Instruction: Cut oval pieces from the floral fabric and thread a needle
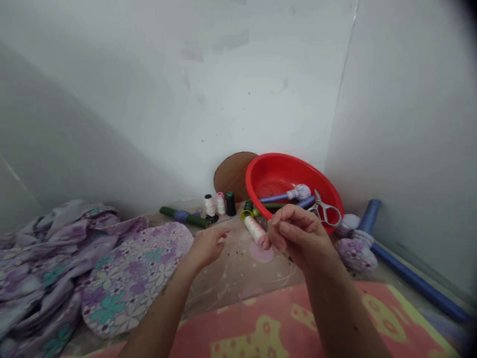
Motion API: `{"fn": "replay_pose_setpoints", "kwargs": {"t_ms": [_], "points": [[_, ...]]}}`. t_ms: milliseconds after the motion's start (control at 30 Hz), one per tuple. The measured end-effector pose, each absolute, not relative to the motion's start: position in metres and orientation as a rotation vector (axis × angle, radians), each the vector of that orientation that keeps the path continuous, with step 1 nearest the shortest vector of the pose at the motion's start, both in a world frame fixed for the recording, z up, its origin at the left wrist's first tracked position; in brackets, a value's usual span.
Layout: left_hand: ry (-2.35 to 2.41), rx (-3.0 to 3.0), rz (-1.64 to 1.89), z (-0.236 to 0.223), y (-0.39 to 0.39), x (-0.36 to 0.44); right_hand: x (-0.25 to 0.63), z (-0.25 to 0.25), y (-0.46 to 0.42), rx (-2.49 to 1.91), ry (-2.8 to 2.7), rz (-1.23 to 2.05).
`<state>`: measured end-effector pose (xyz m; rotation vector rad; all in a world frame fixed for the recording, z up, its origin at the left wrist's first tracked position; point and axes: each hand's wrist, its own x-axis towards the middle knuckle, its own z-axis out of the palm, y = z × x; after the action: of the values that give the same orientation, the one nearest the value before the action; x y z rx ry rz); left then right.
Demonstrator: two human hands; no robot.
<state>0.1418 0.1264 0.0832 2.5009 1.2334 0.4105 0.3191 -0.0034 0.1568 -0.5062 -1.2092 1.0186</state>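
My right hand [298, 236] is closed in a pinch, thumb against forefinger. Whatever it may hold is too fine to make out. Just left of its fingertips lies a spool of white thread [254, 228] with a pink end; whether the fingers touch it, I cannot tell. My left hand [207, 246] hovers over the table's clear cover, thumb and fingers apart, with nothing in it. Beside its wrist rests a rounded piece of purple floral cloth [139, 271]. Behind the hands stand a white spool [220, 204] and a black spool [230, 205].
A red basin [294, 166] leans at the back right, holding scissors [325, 210] and a cloth-headed stick [298, 192]. A green-and-blue tube [184, 217] lies at back left. Bunched floral fabric [37, 258] fills the left; a long blue rod [417, 278] lies right.
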Motion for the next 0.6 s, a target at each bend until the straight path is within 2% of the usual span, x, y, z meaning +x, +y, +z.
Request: {"fn": "replay_pose_setpoints", "kwargs": {"t_ms": [167,333,600], "points": [[1.352,2.439,0.479,0.066,0.159,0.199,0.337,0.159,-0.014,-0.583,-1.26,1.038],[1.521,2.311,0.521,0.049,0.203,0.206,0.355,0.159,-0.017,-0.693,-1.26,1.023],[1.394,2.211,0.462,0.027,0.229,0.226,0.358,0.154,0.004,-0.888,-1.238,1.031]]}}
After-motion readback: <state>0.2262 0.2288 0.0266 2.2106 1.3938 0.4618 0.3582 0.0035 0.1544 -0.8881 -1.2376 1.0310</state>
